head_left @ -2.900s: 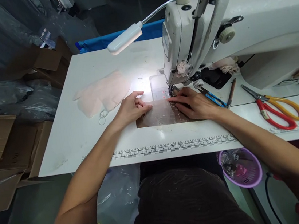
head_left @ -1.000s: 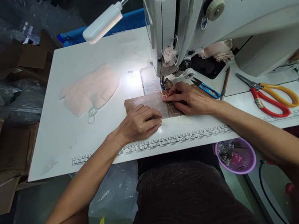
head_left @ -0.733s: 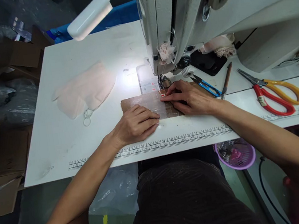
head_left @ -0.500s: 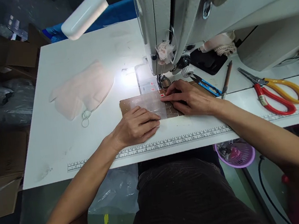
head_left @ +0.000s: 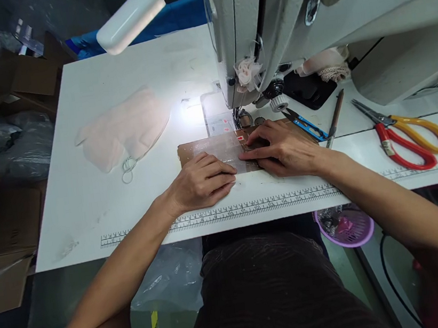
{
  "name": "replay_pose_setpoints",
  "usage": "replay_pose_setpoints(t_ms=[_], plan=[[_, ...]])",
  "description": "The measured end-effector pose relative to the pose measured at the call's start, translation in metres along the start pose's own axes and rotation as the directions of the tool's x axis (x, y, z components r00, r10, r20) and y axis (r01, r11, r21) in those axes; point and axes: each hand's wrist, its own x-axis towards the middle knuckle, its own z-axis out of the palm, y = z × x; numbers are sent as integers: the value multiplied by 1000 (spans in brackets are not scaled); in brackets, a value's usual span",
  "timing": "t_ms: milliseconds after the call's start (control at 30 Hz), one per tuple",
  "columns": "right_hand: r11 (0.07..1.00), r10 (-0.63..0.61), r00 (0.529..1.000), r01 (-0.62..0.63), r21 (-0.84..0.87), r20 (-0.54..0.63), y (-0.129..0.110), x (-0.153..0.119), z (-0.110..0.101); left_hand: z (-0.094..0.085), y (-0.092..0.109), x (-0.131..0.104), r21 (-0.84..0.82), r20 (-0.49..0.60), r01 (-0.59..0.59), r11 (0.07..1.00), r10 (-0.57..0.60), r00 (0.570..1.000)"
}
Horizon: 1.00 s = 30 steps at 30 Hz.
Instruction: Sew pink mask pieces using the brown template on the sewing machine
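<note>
Glossy white sewing machine (head_left: 303, 7) on smooth white tabletop (head_left: 128, 208). Below its needle, flat rectangular brown piece (head_left: 217, 148), shiny film-covered, long axis left-right. Left hand (head_left: 201, 182) and right hand (head_left: 281, 147) pressed flat on it, fingers extended, gripping nothing.

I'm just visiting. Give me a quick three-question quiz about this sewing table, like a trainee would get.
1. True or false: both hands lie flat on the brown sheet in front of the needle.
2. Which is nearer the right hand: A) the blue snips, B) the red and yellow scissors?
3. What lies on the table beyond the left hand, to its left?

Key: 1. True. 2. A. 3. A pale pink fabric piece.
</note>
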Motion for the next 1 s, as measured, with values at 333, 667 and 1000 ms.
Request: replay_pose_setpoints(t_ms=[333,667,1000], plan=[[999,-15,1000,14,-53,-24,-3,0,2,-15,-21,17,57,-246,123,991,-105,964],[995,25,995,-34,-91,-92,-2,5,7,-6,-44,44,531,44,-70,844,55,998],[995,96,985,-100,-23,-143,-1,4,11,-11,-55,50,433,31,0,901,-15,999]])
